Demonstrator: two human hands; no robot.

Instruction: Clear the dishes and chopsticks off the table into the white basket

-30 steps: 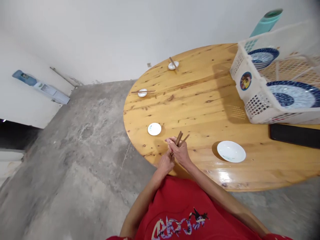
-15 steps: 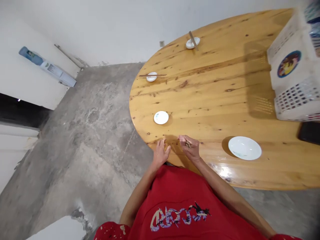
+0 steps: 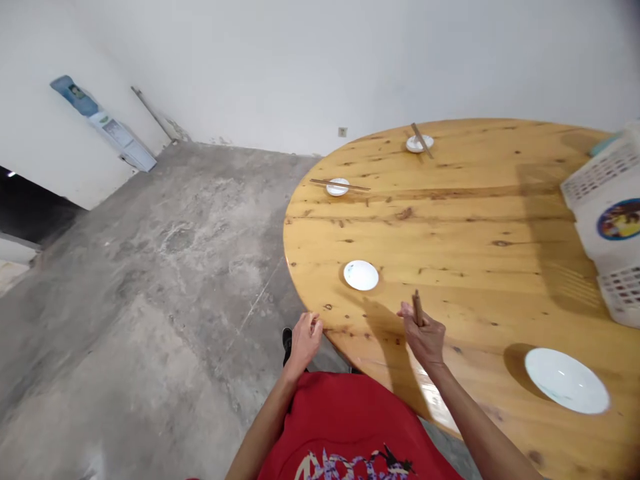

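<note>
My right hand [image 3: 425, 337] is closed around a pair of brown chopsticks [image 3: 417, 308], held above the table with their ends pointing away from me. My left hand [image 3: 306, 339] is at the table's rounded edge, its fingers loosely curled, with nothing visible in them. Beyond my hands, a small white dish [image 3: 361, 275] sits on the wooden table [image 3: 450, 240], nearest to the chopsticks' ends. To the right of my right arm is a larger white bowl [image 3: 567, 380].
Farther along the table, one small dish [image 3: 337, 191] has chopsticks [image 3: 355, 187] across it, and another dish [image 3: 414, 145] carries a second pair [image 3: 423, 139]. A white plastic basket [image 3: 590, 230] stands at right. A water dispenser [image 3: 117, 133] is by the wall.
My right hand has lifted away from my left, and the chopsticks now point up and away. My left hand has curled its fingers at the table edge. The view has shifted.
</note>
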